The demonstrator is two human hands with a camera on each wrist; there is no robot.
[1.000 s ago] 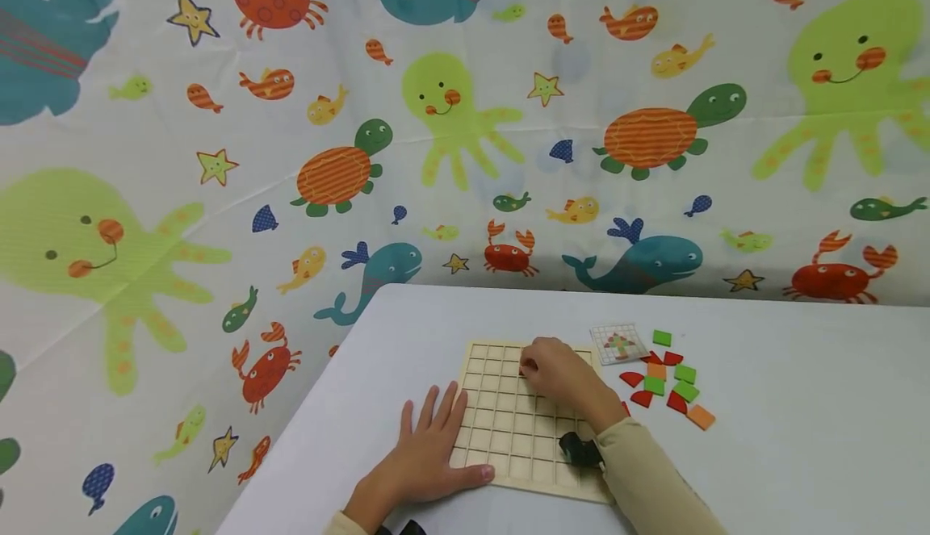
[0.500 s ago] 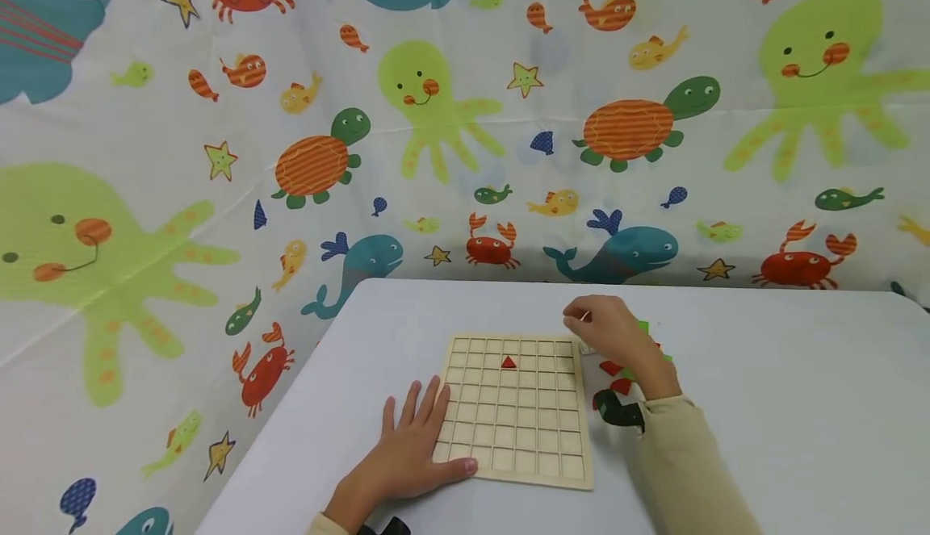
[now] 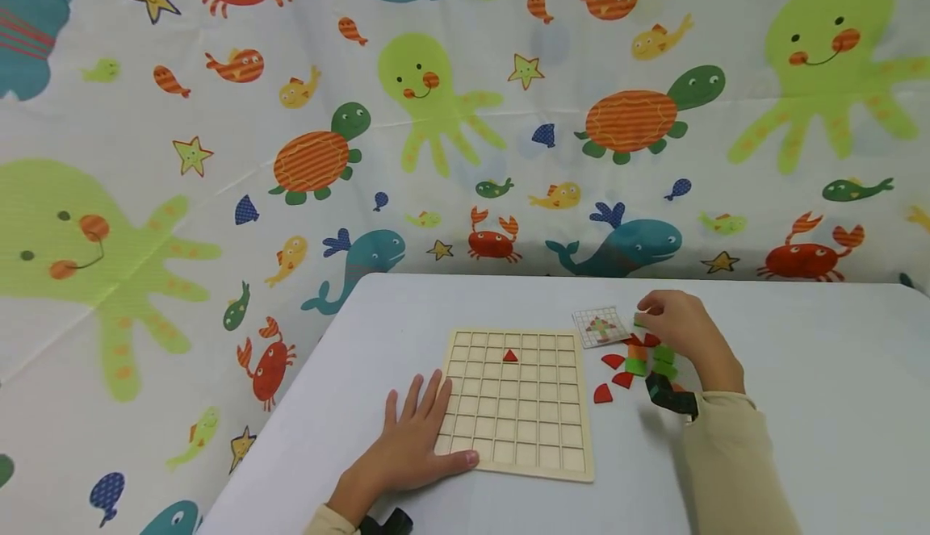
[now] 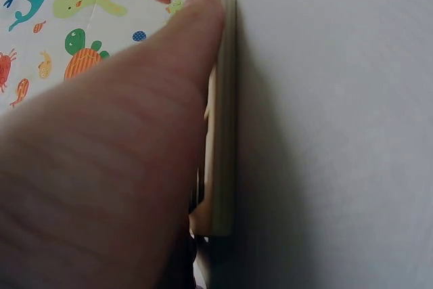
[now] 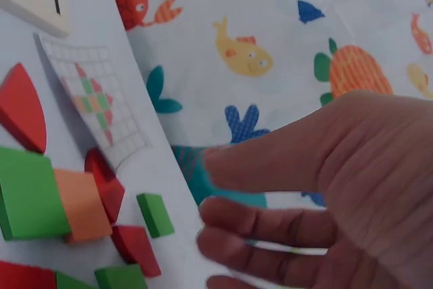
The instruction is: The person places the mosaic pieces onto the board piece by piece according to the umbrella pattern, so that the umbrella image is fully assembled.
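A pale wooden grid board lies on the table, with one red triangle tile in a cell of its second row from the top. My left hand rests spread on the board's left edge, its thumb along the near edge. Over at the loose pieces, my right hand hovers with its fingers beside a green square tile. In the right wrist view that green tile sits on the table, apart from the fingertips, and a gap shows between thumb and forefinger.
A small pattern card lies right of the board's far corner. Several red quarter-round tiles, more green squares and orange squares lie scattered right of the board. Behind the white table hangs a sea-animal curtain.
My right hand has left the board, uncovering the red triangle tile there, and moved right past the pattern card to the loose tiles. The left hand stays on the board's edge.
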